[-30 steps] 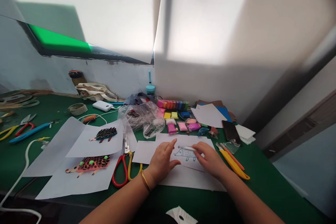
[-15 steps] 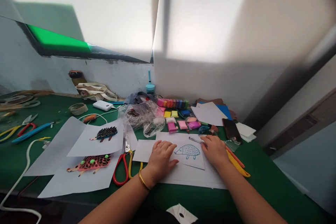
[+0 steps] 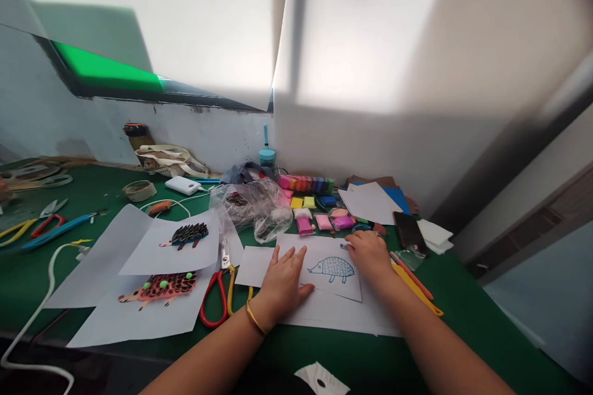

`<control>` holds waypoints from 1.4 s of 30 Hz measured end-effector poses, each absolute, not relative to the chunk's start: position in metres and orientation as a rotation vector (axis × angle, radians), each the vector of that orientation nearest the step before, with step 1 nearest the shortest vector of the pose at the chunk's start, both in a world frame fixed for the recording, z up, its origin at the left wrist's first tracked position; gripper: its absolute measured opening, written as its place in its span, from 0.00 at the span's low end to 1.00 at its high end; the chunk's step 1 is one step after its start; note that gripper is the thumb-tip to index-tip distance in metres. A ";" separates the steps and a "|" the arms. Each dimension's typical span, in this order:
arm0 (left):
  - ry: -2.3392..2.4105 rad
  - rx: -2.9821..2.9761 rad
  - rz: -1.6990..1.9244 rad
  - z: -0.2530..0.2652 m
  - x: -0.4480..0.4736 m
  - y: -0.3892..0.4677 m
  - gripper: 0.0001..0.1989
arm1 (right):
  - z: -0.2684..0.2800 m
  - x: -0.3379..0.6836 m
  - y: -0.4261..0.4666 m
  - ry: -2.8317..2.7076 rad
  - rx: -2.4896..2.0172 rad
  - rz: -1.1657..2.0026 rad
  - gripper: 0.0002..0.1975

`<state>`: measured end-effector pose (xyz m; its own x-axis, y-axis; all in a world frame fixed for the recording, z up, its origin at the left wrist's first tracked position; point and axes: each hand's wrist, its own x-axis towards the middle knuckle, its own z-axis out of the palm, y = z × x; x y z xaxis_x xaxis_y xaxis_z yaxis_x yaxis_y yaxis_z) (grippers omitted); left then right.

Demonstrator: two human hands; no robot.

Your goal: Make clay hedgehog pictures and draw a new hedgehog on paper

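1. L hand [image 3: 283, 279] is laid palm-down on white paper [image 3: 336, 316], just L of the drawing [image 3: 331, 267]; fingers are stretched & slightly spread, thumb held apart. Nothing is seen gripped.
2. R hand [image 3: 370, 256] is set at upper R of the drawing, fingers bent over the pen [image 3: 344, 247]; only one end is left uncovered, so whether it's pinched or merely covered can't be told.
3. The drawing (a hedgehog in blue line, snout pointed L) is placed btwn both hands, on the paper, on the green bench [image 3: 467, 327].
4. Gold bracelet [image 3: 254, 319] is worn on L wrist.
5. Scissors [image 3: 213, 299] w/ one red & one yellow loop are laid just L of L wrist.
6. Further L, two sheets are overlapped: black hedgehog [image 3: 189, 233] is shown on the upper, pink hedgehog [image 3: 169, 287] w/ green dots on the lower.
7. Behind the drawing, coloured packs [image 3: 303, 225] are grouped; clear bag [image 3: 252, 202] is heaped to their L, phone [image 3: 407, 231] placed to their R.
8. Yellow cutter [image 3: 419, 290] & orange stick [image 3: 412, 276] are set side by side, R of R forearm, each partly hidden by it.
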<state>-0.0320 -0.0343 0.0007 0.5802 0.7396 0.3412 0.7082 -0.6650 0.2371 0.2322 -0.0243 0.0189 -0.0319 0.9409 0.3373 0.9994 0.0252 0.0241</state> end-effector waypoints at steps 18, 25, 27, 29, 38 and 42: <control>1.248 2.637 0.564 0.007 -0.033 -0.039 0.38 | 0.017 0.207 0.040 -2.087 -2.079 -0.140 0.11; 1.230 2.661 0.701 0.009 -0.034 -0.037 0.34 | 0.024 0.216 -0.009 -1.740 -1.750 0.063 0.10; 1.190 2.663 0.795 0.014 -0.031 -0.036 0.26 | 0.019 0.210 -0.032 -1.688 -1.543 0.091 0.08; 1.128 2.611 0.874 0.021 -0.025 -0.035 0.19 | 0.013 0.197 -0.053 -1.820 -1.326 0.085 0.07; 0.854 2.147 0.964 0.026 -0.001 -0.032 0.10 | 0.008 0.166 -0.077 -1.897 -1.156 0.006 0.08; 0.897 2.090 1.056 0.018 -0.004 -0.030 0.10 | 0.004 0.172 -0.077 -1.849 -1.194 0.052 0.16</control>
<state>-0.0041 -0.0304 0.0184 0.4488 0.7880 0.4215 0.2888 -0.5742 0.7661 0.1721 -0.0773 0.0045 -0.1220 0.7432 0.6579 0.7054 0.5312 -0.4693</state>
